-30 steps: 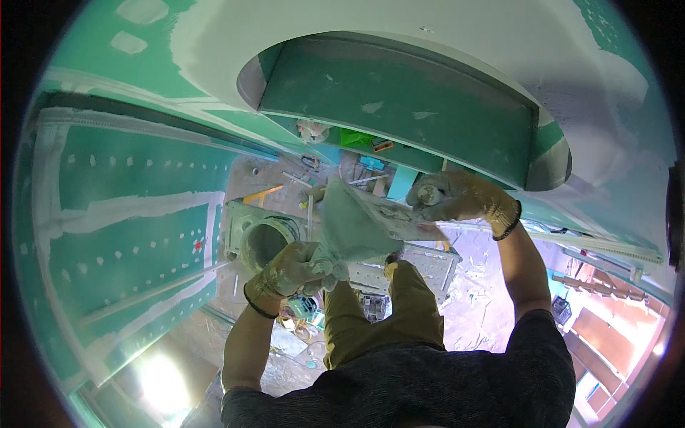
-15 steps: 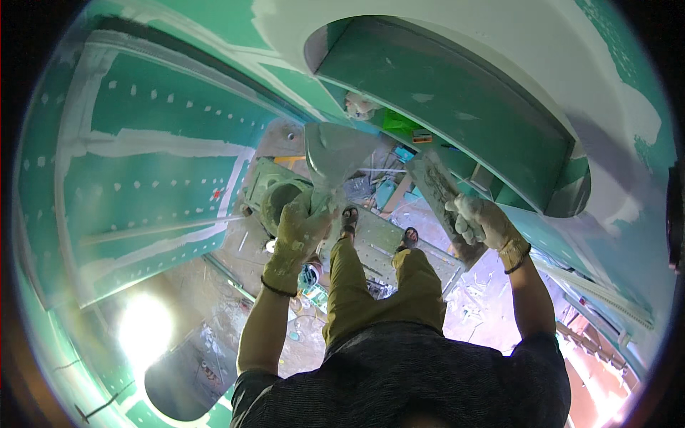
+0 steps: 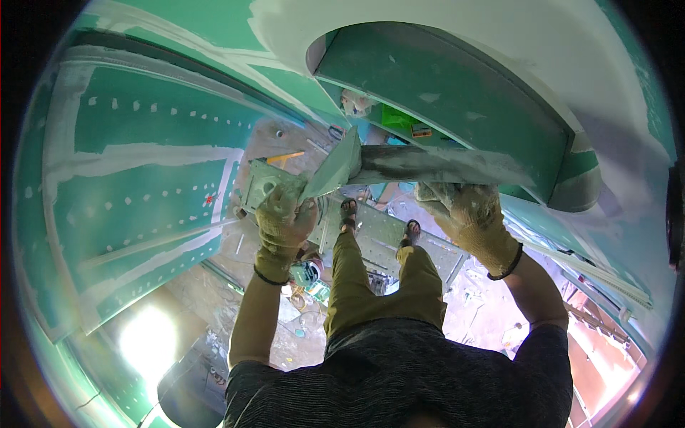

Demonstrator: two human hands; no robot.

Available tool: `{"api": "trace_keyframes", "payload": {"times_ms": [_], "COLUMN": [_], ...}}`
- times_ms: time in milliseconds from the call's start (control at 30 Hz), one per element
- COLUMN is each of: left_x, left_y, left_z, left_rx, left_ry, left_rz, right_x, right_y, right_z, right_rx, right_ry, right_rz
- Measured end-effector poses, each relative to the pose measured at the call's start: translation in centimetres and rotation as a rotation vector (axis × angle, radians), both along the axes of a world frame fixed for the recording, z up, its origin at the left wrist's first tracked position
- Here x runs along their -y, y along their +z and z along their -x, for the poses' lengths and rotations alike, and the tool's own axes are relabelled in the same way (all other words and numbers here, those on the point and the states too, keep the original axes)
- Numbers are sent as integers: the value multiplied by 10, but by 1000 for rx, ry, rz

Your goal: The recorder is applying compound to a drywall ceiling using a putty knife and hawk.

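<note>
My left hand, in a dusty knitted glove, is closed at the lower end of a broad, flat, plaster-smeared putty knife. Its blade rises to the right of the hand. My right hand, gloved likewise, grips a long plastering trowel from below. The trowel's long blade lies nearly level, streaked with grey compound. At its left end it meets or overlaps the putty knife's edge; whether they touch I cannot tell. The right hand's fingertips are partly hidden behind the tool.
Ahead is a wall with a rounded, shelf-like niche, a green bag at its left end. Green panels with filled joints stand left. My feet are on a raised perforated platform; a bright lamp shines below left.
The trowel has swung from a steep slant to nearly level, moving left against the putty knife. The putty knife's blade has turned more edge-on. My right hand has moved left and slightly up.
</note>
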State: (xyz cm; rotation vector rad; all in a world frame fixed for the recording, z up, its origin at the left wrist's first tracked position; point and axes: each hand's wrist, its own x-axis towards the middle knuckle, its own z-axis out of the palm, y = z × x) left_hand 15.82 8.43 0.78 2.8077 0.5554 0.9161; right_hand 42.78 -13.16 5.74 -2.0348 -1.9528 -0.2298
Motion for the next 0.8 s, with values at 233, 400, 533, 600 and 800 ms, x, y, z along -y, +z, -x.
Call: {"api": "trace_keyframes", "payload": {"times_ms": [233, 400, 533, 600, 800], "left_x": [-41, -13, 13, 19, 22], "left_y": [-22, -78, -93, -104, -98], "left_z": [35, 82, 119, 142, 156], "left_rx": [-247, -361, -298, -254, -70], "left_ry": [2, 603, 750, 773, 930], "left_rz": [65, 1137, 1543, 1609, 1761], "right_x": [-51, -127, -226, -287, -375], "right_y": [-70, -151, -207, -218, -186], "right_z": [20, -17, -54, -68, -89], "right_rx": [-397, -66, -1014, -1478, -1935], "right_ry": [-260, -341, -454, -439, -595], "right_rz": [-170, -91, -125, -180, -162]}}
